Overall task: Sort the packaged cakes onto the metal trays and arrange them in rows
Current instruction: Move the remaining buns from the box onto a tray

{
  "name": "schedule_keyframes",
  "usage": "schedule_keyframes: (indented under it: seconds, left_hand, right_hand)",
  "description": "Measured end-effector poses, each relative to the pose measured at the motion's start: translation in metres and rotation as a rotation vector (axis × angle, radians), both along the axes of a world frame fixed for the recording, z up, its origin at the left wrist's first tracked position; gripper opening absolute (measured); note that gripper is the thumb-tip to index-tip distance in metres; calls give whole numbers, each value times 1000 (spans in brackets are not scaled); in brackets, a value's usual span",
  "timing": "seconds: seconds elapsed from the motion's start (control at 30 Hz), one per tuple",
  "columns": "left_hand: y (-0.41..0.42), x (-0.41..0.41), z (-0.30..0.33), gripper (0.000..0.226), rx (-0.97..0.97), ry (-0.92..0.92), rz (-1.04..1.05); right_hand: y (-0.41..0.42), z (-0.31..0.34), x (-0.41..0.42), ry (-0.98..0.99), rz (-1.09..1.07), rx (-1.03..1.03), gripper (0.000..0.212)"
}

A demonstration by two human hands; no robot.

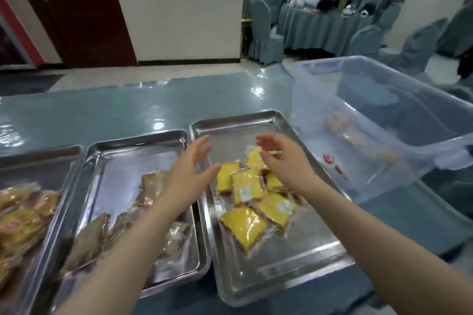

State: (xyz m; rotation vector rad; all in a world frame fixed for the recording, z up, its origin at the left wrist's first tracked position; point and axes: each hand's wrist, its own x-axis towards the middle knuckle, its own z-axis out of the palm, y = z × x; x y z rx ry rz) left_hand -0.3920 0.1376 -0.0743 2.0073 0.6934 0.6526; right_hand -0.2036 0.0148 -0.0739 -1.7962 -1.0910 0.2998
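Note:
Three metal trays lie side by side on the table. The right tray (281, 273) holds a loose pile of several yellow packaged cakes (247, 184). The middle tray (112, 158) carries brown packaged cakes (153, 181). The left tray (38, 156) has golden-brown packaged cakes (20, 227). My left hand (190, 174) hovers with straight fingers over the gap between the middle and right trays, holding nothing. My right hand (284, 158) hangs above the yellow pile, fingers loosely bent, empty.
A clear plastic bin (384, 100) stands at the right on the blue-covered table (128, 110), with a few packaged cakes (353, 135) left inside. Covered chairs and another table (320, 25) stand in the background.

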Motion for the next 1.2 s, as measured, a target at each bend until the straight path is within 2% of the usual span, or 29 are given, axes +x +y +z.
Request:
schedule_keyframes:
  seconds: [0.27, 0.43, 0.57, 0.63, 0.77, 0.87, 1.0, 1.1, 1.17, 1.2]
  left_hand:
    - [-37, 77, 47, 56, 68, -74, -100]
    - [-57, 133, 59, 58, 44, -126, -169]
    - [-75, 195, 63, 57, 11, -139, -195]
    - [-82, 229, 62, 59, 20, -131, -190]
    - [-103, 298, 58, 59, -16, -134, -123]
    - [-112, 337, 54, 62, 111, -37, -88]
    - [-116, 373, 49, 63, 246, 104, -17]
    - [-119, 393, 41, 68, 385, 367, 54]
    - [-119, 399, 34, 74, 533, 562, 93]
    - [-119, 400, 33, 76, 552, 600, 105]
  right_hand:
    - [-41, 41, 77, -14, -67, 112, 33]
    - [-79, 61, 128, -139, -76, 157, 36]
    - [-99, 70, 194, -202, -75, 105, 37]
    - [-105, 72, 236, -263, -46, -26, 37]
    - [-123, 74, 323, -325, 47, -369, 53]
    - [-129, 68, 375, -348, 153, -643, 66]
    - [-116, 42, 424, -388, 269, -877, 73]
    - [-99, 6, 435, -541, 405, -1040, 87]
    - [-89, -20, 436, -628, 493, -1116, 106]
    - [-83, -32, 435, -656, 512, -1153, 115]
